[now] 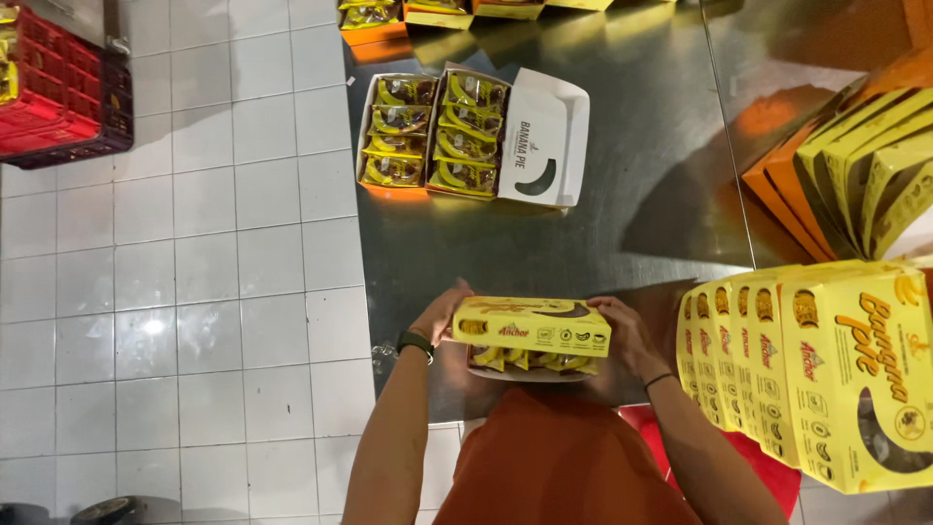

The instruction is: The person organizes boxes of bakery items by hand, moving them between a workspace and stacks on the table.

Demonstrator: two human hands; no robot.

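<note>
Yellow cardboard fills my grip: my left hand (439,313) and right hand (627,335) clasp the two ends of a yellow pie box (531,326), its lid partly down over wrapped pies, right at the near edge of the steel table (622,194). Close on my right stands a row of closed yellow boxes (777,360), leaving little room that side. Bare steel lies open ahead up to two open trays of wrapped pies (432,131), and white floor tiles (194,253) lie past the table's left edge.
</note>
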